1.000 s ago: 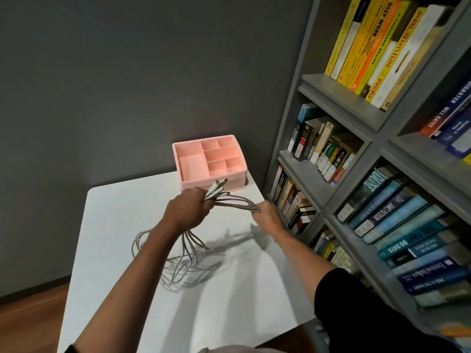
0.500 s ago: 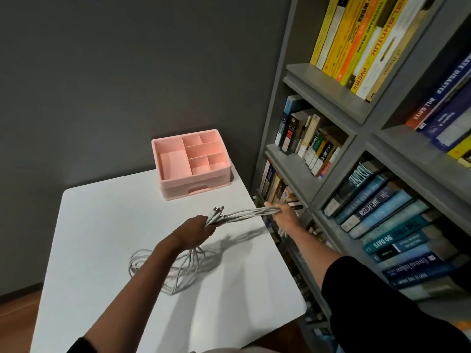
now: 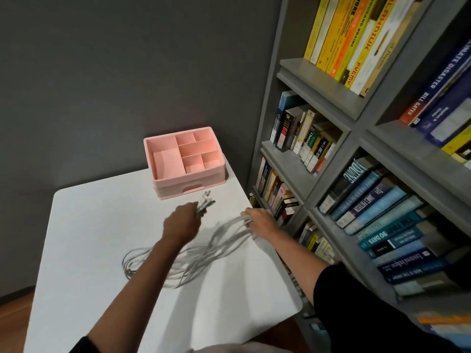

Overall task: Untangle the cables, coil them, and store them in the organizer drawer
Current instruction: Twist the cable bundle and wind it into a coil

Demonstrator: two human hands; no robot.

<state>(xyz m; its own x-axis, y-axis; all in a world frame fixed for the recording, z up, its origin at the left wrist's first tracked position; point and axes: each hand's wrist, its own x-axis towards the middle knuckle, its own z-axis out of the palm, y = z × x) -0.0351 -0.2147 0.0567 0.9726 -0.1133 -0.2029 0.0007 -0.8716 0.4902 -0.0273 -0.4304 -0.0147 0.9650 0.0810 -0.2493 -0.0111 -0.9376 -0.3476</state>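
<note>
Grey cables [image 3: 204,250] sag between your hands at centre frame, with blurred loops trailing onto the white table [image 3: 89,225] toward lower left. Your left hand [image 3: 182,225] grips the bundle just below its plug ends. Your right hand [image 3: 262,220] curls round the strands near the table's right edge. Pink organizer [image 3: 188,179] sits just above, apart from the cables.
</note>
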